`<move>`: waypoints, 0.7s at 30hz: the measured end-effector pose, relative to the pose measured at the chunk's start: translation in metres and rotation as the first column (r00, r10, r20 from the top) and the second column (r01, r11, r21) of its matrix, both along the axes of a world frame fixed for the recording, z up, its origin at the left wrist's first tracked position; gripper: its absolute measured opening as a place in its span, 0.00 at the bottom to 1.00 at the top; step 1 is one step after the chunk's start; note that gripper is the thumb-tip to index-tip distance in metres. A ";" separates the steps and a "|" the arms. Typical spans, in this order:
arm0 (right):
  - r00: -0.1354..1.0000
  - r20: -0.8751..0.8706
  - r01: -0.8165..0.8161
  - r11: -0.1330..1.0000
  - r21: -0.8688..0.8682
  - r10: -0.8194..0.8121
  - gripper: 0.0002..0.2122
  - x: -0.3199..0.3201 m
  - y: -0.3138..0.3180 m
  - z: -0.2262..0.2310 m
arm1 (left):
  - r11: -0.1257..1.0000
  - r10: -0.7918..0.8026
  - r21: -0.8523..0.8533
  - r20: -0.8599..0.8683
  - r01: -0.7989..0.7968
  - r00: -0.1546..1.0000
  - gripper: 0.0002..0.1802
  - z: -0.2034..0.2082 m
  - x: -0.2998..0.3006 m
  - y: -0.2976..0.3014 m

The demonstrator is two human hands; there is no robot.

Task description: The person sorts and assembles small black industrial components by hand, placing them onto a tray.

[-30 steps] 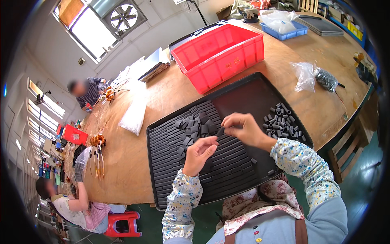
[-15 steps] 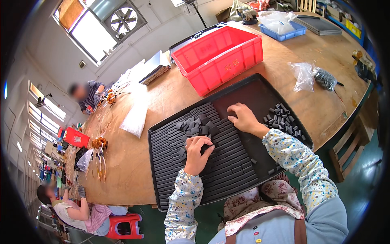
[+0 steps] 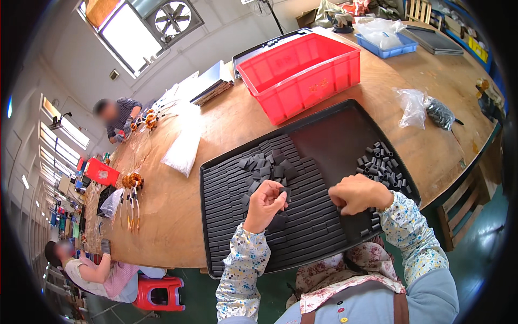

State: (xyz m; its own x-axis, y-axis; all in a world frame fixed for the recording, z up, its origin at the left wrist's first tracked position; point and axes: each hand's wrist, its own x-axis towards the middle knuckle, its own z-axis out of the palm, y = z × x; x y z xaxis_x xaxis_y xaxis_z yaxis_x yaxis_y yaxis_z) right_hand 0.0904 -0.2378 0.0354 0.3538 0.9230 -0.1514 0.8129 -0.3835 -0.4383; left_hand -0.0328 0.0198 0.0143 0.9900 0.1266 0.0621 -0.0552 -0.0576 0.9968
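Between the thumb and fingers of my left hand (image 3: 263,204) is a small flat black piece (image 3: 285,194), held over the tray. My right hand (image 3: 360,193) is closed with its fingers curled down above the tray; whatever they may hold is hidden. Beneath both hands lies a large black tray (image 3: 334,132). Rows of dark strip-like pieces (image 3: 307,235) fill its left and middle. A heap of loose flat black pieces (image 3: 270,164) rests on these rows, just beyond my left hand. Short black tubes (image 3: 384,167) are scattered along the tray's right side, close to my right hand.
A red crate (image 3: 302,81) stands behind the tray. Farther right are a blue basket (image 3: 386,48) and a plastic bag (image 3: 440,113) of dark parts. A white sheet-like bag (image 3: 183,151) and wired copper coils (image 3: 132,181) lie leftward. Two people work along the table's left side.
My right hand has come nearer over the tray, and its spread fingers have curled closed. The flat piece in my left hand now shows upright at the fingertips. The view has shifted slightly.
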 end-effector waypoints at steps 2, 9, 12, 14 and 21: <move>0.977 0.144 0.143 0.985 0.096 -0.156 0.07 0.004 0.004 -0.006 | 0.998 -0.005 0.067 -0.021 0.006 1.000 0.06 -0.001 0.001 0.000; 0.909 0.248 0.244 0.911 0.333 -0.335 0.13 0.025 0.013 -0.031 | 0.992 -0.053 -0.115 0.025 0.056 0.998 0.05 -0.002 0.002 -0.010; 0.907 0.284 0.249 0.939 0.236 -0.312 0.13 0.031 0.018 -0.034 | 0.982 -0.147 -0.111 0.065 0.153 0.987 0.05 -0.015 0.002 -0.003; 0.910 0.287 0.250 0.947 0.199 -0.301 0.14 0.033 0.021 -0.030 | 0.984 -0.178 0.009 0.057 0.178 0.982 0.05 -0.020 0.001 -0.001; 0.949 0.293 0.204 0.936 -0.286 -0.117 0.16 0.045 0.050 0.005 | 0.994 -0.077 -0.074 -0.005 0.077 0.997 0.11 -0.013 0.002 -0.009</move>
State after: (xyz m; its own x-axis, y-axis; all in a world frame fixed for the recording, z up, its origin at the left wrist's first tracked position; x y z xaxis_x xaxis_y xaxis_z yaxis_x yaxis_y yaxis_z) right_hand 0.1355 -0.1881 0.0402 0.5602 0.7727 -0.2986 0.7988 -0.5993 -0.0523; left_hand -0.0305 0.0105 0.0014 0.9974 0.0538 0.0473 -0.0485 0.0204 0.9986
